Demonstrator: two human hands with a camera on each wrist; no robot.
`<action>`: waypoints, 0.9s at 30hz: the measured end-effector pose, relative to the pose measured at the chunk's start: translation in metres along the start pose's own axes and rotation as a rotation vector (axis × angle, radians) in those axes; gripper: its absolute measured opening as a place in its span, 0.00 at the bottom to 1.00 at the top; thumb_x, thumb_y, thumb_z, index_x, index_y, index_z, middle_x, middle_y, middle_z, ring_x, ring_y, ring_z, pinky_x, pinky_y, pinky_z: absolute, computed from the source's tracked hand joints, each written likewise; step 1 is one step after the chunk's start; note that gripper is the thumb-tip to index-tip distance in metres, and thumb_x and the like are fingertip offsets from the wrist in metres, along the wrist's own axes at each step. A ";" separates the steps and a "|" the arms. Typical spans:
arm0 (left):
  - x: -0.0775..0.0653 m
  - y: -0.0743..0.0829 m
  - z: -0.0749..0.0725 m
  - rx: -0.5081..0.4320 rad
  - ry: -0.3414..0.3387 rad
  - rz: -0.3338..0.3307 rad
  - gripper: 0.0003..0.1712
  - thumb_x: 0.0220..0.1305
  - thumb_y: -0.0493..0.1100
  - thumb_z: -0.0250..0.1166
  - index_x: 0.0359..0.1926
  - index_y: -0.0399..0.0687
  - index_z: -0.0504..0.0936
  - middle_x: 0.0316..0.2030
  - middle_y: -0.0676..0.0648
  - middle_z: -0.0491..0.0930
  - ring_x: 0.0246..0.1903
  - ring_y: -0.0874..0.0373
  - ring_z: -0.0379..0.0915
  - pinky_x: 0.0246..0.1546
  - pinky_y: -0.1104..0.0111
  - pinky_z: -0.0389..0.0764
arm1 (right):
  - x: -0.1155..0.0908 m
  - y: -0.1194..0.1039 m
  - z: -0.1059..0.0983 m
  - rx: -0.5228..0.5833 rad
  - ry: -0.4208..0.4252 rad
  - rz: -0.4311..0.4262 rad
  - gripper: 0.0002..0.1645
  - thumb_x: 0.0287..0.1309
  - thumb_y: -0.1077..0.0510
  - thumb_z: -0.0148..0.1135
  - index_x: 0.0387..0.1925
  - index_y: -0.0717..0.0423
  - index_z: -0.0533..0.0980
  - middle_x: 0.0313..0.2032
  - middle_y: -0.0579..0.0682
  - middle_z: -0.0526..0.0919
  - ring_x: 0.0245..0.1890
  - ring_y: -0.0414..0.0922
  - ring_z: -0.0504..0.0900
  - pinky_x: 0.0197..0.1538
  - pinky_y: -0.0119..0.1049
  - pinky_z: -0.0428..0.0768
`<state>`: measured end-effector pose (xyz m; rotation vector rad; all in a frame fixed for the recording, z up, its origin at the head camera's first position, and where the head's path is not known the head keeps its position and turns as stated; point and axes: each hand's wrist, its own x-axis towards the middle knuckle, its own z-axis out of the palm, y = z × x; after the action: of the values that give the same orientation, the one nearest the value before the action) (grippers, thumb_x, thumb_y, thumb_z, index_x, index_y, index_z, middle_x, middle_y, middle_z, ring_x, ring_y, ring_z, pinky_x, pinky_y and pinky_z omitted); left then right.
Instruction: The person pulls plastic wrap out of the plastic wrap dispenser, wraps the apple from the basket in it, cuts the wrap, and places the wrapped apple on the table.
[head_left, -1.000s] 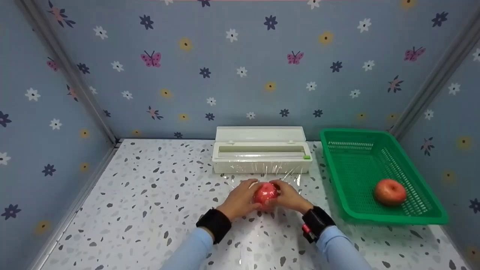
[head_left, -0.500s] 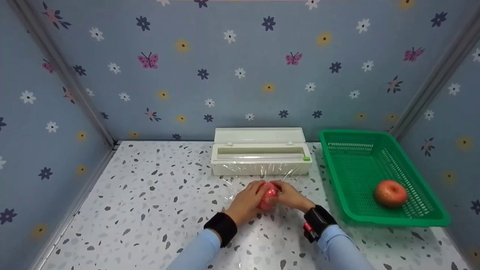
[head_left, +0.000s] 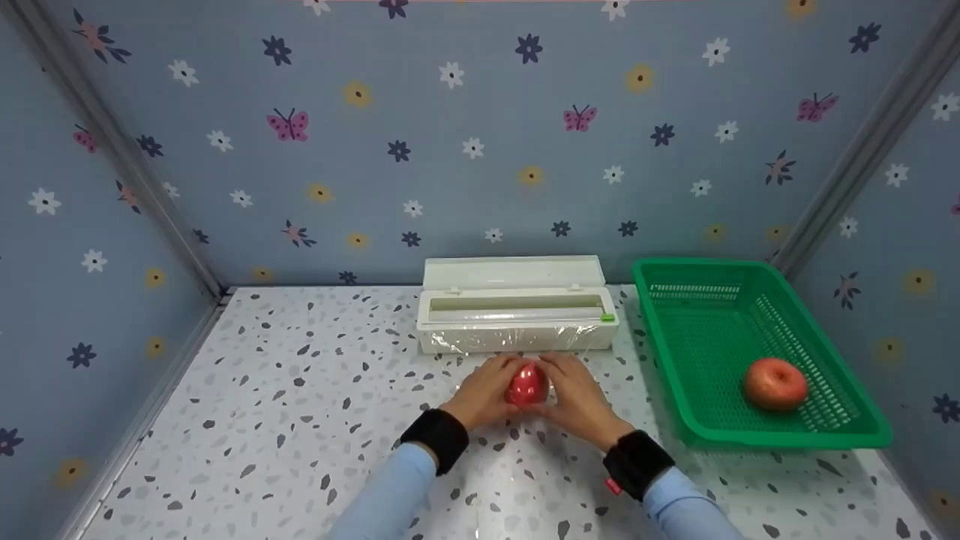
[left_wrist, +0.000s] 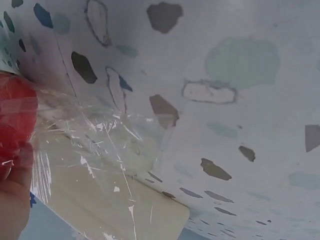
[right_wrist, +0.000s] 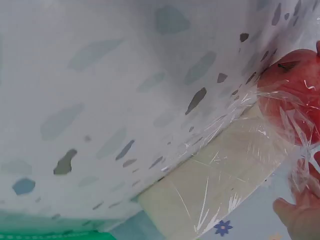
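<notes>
A red apple [head_left: 529,385] stands between the two hands in the head view, with clear cling film [left_wrist: 95,135] drawn over it. My left hand [head_left: 484,394] curls round the apple's left side; in the left wrist view its fingers press the filmed red skin. The right hand [head_left: 581,401] cups the other side, and film lies bunched at its fingers [right_wrist: 305,185] in the right wrist view. From the apple the film runs to a white cling film dispenser [head_left: 517,339] just beyond the hands, its lid raised and a roll inside. The apple's underside is hidden.
A green plastic basket [head_left: 787,437] stands to the right, holding another apple [head_left: 776,384]. Behind the speckled table [head_left: 300,405] rises a flower-patterned wall [head_left: 480,112], with side panels at left and right.
The right hand's fingers have shifted along the apple's right side, and the left hand's fingers cover less of its top. Film that spread beside the hands now looks gathered in. The camera view has shifted slightly.
</notes>
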<state>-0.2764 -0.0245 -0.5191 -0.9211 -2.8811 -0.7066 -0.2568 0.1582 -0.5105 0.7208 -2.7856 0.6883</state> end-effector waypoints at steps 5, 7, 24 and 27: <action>0.005 -0.004 -0.006 -0.056 -0.031 0.000 0.40 0.46 0.51 0.71 0.61 0.47 0.67 0.57 0.46 0.69 0.58 0.52 0.65 0.60 0.62 0.67 | 0.003 -0.004 0.010 -0.208 -0.032 -0.083 0.54 0.33 0.42 0.74 0.60 0.61 0.62 0.56 0.57 0.72 0.58 0.53 0.69 0.62 0.48 0.67; 0.007 -0.004 -0.008 -0.070 -0.054 -0.003 0.40 0.47 0.48 0.71 0.61 0.46 0.67 0.58 0.45 0.69 0.59 0.51 0.65 0.61 0.61 0.66 | 0.005 -0.003 0.015 -0.237 -0.043 -0.074 0.53 0.35 0.44 0.74 0.60 0.61 0.61 0.55 0.58 0.71 0.57 0.54 0.70 0.59 0.48 0.70; 0.002 -0.002 0.007 -0.074 0.175 -0.107 0.41 0.44 0.40 0.72 0.61 0.42 0.65 0.57 0.44 0.66 0.57 0.51 0.66 0.56 0.61 0.72 | 0.021 0.004 0.021 -0.024 0.043 0.088 0.40 0.38 0.57 0.73 0.55 0.59 0.66 0.50 0.55 0.73 0.53 0.51 0.73 0.58 0.44 0.72; 0.002 -0.005 0.009 -0.094 0.198 -0.120 0.38 0.46 0.39 0.70 0.59 0.42 0.66 0.55 0.45 0.68 0.55 0.53 0.68 0.57 0.63 0.71 | 0.025 0.004 0.021 0.014 0.062 0.085 0.39 0.38 0.57 0.73 0.54 0.59 0.67 0.49 0.55 0.74 0.52 0.51 0.75 0.58 0.44 0.73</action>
<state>-0.2802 -0.0229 -0.5287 -0.6483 -2.7657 -0.8950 -0.2816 0.1411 -0.5239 0.5768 -2.7712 0.7328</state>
